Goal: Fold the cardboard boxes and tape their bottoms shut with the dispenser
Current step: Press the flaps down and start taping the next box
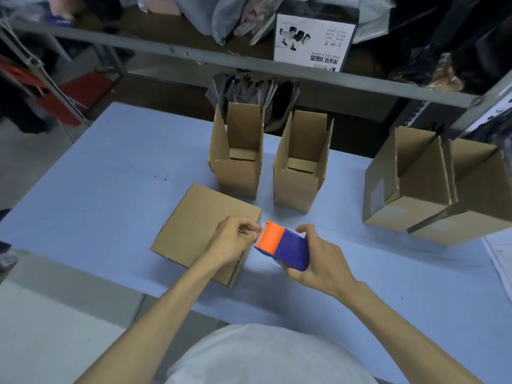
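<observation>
Pinching clear tape (254, 231) off blocky dispenser (286, 247)

Both bare forearms reach forward, converging. The left grip (235, 241) has thumb and forefinger pinched, seemingly on a tape end (255, 231); the right grip (321, 257) curls round the dispenser (285, 246), thumb on top.

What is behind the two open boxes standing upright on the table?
A bundle of dark grey bags sticks up behind the upright boxes, below the metal shelf. The boxes cover its lower part, so what holds it cannot be seen.
</observation>
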The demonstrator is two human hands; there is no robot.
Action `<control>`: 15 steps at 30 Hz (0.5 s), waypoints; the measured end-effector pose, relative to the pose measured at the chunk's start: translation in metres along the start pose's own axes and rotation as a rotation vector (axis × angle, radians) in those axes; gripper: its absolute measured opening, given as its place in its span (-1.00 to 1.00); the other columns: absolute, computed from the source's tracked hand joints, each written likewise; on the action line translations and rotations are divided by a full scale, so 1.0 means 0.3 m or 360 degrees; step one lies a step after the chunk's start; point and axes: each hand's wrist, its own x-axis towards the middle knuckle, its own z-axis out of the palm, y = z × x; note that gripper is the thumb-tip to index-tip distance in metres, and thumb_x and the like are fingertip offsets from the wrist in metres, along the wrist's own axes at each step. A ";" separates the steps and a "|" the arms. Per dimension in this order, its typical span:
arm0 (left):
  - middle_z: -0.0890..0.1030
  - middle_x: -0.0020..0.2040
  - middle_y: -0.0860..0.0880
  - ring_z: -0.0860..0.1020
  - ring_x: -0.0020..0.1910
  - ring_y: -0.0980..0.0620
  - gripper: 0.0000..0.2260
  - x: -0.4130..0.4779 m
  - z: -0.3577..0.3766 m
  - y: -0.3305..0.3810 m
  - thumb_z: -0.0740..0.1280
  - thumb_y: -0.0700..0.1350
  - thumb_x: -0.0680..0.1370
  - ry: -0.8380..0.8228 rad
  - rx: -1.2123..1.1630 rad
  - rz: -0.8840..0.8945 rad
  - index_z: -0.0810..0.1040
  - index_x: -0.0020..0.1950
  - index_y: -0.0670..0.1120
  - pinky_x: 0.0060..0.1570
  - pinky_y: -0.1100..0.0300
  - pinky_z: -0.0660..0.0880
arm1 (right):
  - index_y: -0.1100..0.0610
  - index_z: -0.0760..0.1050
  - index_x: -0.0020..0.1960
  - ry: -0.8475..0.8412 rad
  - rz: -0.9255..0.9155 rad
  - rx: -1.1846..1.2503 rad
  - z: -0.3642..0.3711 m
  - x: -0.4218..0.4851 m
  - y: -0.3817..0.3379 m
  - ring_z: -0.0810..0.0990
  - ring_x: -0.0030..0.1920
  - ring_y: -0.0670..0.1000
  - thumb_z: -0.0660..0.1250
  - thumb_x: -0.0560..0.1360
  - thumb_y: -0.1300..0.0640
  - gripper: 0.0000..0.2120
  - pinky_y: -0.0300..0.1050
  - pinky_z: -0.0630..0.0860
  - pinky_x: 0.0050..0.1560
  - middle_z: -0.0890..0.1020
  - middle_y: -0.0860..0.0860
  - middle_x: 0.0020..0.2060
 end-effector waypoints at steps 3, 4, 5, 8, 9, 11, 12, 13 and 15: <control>0.67 -0.21 -0.07 0.60 -0.18 -0.02 -0.81 0.005 0.004 -0.014 0.31 -0.36 0.47 0.0092 0.0025 -0.0068 0.66 -0.16 -0.11 -0.10 0.13 0.54 | -0.06 0.30 0.07 0.0032 -0.0079 -0.0051 -0.009 0.009 -0.003 0.45 -0.32 -0.12 0.41 0.32 -0.34 -0.47 -0.47 0.25 -0.38 0.49 -0.23 -0.17; 0.66 -0.24 -0.05 0.60 -0.21 0.00 -0.81 0.011 0.004 -0.017 0.33 -0.35 0.46 0.0131 0.0029 -0.0075 0.65 -0.21 -0.09 -0.15 0.14 0.54 | -0.07 0.31 0.07 0.0031 -0.0111 -0.0071 -0.013 0.013 -0.004 0.42 -0.32 -0.13 0.41 0.32 -0.35 -0.48 -0.47 0.23 -0.38 0.51 -0.22 -0.16; 0.64 -0.29 -0.01 0.58 -0.26 0.06 -0.78 0.017 0.002 -0.021 0.35 -0.35 0.46 0.0166 0.0044 -0.0070 0.62 -0.26 -0.05 -0.22 0.20 0.53 | -0.06 0.33 0.08 0.0026 -0.0142 -0.0094 -0.016 0.016 -0.004 0.40 -0.31 -0.14 0.41 0.32 -0.34 -0.48 -0.48 0.21 -0.38 0.54 -0.20 -0.13; 0.59 -0.37 0.09 0.55 -0.35 0.18 -0.77 0.040 0.005 -0.021 0.38 -0.32 0.44 0.0193 0.0117 -0.0036 0.60 -0.32 -0.02 -0.33 0.31 0.44 | -0.02 0.37 0.14 -0.0014 -0.0199 -0.0146 -0.022 0.024 -0.007 0.38 -0.28 -0.15 0.43 0.34 -0.29 -0.47 -0.52 0.19 -0.34 0.59 -0.13 -0.06; 0.59 -0.38 0.11 0.55 -0.35 0.18 -0.78 0.045 0.008 -0.020 0.39 -0.31 0.44 0.0178 0.0138 -0.0026 0.60 -0.32 -0.02 -0.34 0.31 0.43 | -0.01 0.37 0.15 -0.0031 -0.0192 -0.0141 -0.025 0.025 -0.009 0.39 -0.28 -0.15 0.43 0.35 -0.29 -0.46 -0.52 0.20 -0.33 0.58 -0.13 -0.05; 0.58 -0.38 0.14 0.54 -0.35 0.20 -0.78 0.054 -0.002 -0.022 0.42 -0.28 0.44 0.0218 0.0191 -0.0010 0.59 -0.34 0.00 -0.32 0.31 0.41 | -0.01 0.37 0.16 -0.0064 -0.0166 -0.0147 -0.034 0.013 -0.005 0.41 -0.27 -0.14 0.42 0.36 -0.28 -0.47 -0.50 0.23 -0.31 0.57 -0.13 -0.06; 0.58 -0.36 0.15 0.53 -0.33 0.22 -0.78 0.063 -0.025 -0.030 0.42 -0.26 0.44 0.0296 0.0220 -0.0014 0.58 -0.34 0.02 -0.32 0.33 0.38 | -0.01 0.38 0.16 -0.0076 -0.0152 -0.0175 -0.041 0.001 0.008 0.43 -0.28 -0.11 0.42 0.36 -0.26 -0.49 -0.44 0.27 -0.32 0.58 -0.12 -0.07; 0.59 -0.35 0.15 0.53 -0.32 0.24 -0.78 0.071 -0.060 -0.041 0.43 -0.26 0.43 0.0366 0.0238 -0.0034 0.58 -0.34 0.03 -0.31 0.35 0.37 | -0.01 0.39 0.14 -0.0084 -0.0119 -0.0202 -0.051 -0.016 0.027 0.45 -0.28 -0.07 0.42 0.36 -0.25 -0.51 -0.36 0.32 -0.33 0.59 -0.11 -0.09; 0.61 -0.33 0.11 0.54 -0.31 0.18 -0.77 0.079 -0.134 -0.064 0.43 -0.26 0.44 0.0325 0.0221 -0.0058 0.59 -0.34 0.03 -0.30 0.31 0.38 | -0.03 0.40 0.09 -0.0067 -0.0032 -0.0230 -0.069 -0.058 0.065 0.45 -0.31 -0.02 0.42 0.33 -0.26 -0.53 -0.23 0.34 -0.34 0.58 -0.11 -0.17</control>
